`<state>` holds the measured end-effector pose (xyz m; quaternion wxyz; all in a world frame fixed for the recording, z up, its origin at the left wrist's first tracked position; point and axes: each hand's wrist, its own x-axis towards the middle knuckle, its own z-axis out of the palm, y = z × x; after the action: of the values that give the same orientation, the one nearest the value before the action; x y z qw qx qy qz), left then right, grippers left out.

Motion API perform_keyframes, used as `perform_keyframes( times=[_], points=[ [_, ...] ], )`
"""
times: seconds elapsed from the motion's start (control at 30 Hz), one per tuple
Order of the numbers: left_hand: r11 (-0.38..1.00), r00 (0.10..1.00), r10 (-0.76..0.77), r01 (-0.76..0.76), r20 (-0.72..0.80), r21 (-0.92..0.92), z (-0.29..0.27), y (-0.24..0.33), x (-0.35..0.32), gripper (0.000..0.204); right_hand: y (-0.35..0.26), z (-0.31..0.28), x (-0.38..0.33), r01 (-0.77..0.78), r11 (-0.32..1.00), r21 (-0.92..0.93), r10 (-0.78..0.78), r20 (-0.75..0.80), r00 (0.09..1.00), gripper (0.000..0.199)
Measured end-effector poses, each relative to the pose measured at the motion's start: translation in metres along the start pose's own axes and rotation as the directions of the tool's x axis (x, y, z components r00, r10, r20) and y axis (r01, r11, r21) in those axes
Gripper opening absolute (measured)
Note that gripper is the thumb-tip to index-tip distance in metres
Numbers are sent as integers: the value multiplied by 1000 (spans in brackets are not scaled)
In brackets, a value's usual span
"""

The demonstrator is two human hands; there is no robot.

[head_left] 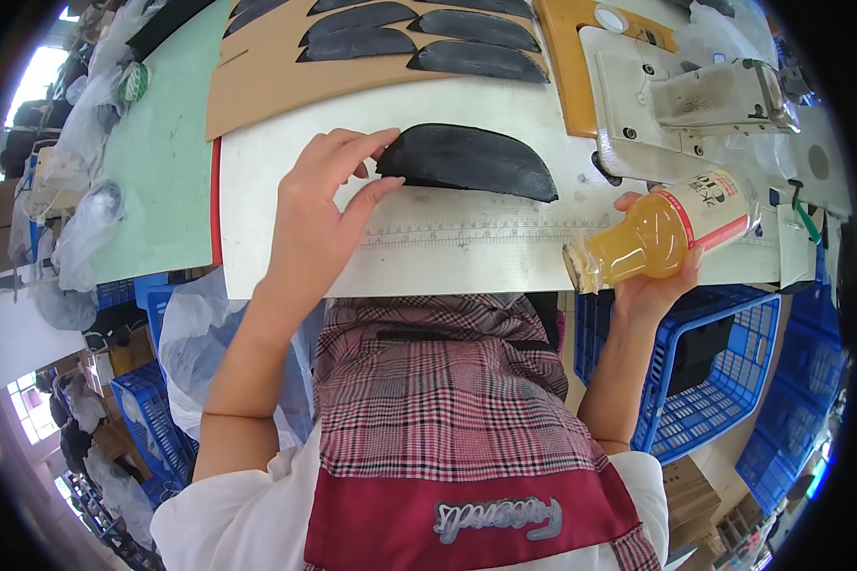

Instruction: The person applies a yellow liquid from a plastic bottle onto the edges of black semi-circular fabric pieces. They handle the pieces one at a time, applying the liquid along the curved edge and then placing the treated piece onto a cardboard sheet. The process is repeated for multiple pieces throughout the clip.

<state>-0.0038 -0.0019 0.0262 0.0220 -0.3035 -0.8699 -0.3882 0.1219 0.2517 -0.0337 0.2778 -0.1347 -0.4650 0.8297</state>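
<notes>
My left hand [328,195] pinches the left end of a black half-moon-shaped flat piece [471,164], thumb below and index finger on its upper edge. The piece lies on the white work surface [286,247], above a printed ruler scale [467,233]. Wrapped in my right hand [655,293] is a clear bottle of amber-yellow liquid [643,238] with a pale label. It lies tilted nearly sideways, its neck pointing left and down near the table's front edge. Something ragged and whitish covers the mouth; I cannot make out what it is.
Several similar black pieces [476,59] lie in rows on a brown board [257,95] at the back. A sewing machine [705,100] stands at the right. A green mat [162,171] covers the left side. Blue crates [705,419] sit below the table.
</notes>
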Motion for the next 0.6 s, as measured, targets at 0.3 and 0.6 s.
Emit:
perform_keyframes(
  times=[0.3, 0.6],
  points=[
    [989, 989, 128, -132, 68, 58, -4, 0, 11, 32, 0, -3, -1, 9, 1000, 6, -9, -9, 1000, 71],
    [993, 991, 106, -110, 87, 39, -5, -3, 14, 32, 0, 1, -1, 25, 999, -35, -25, -13, 1000, 71]
  ],
)
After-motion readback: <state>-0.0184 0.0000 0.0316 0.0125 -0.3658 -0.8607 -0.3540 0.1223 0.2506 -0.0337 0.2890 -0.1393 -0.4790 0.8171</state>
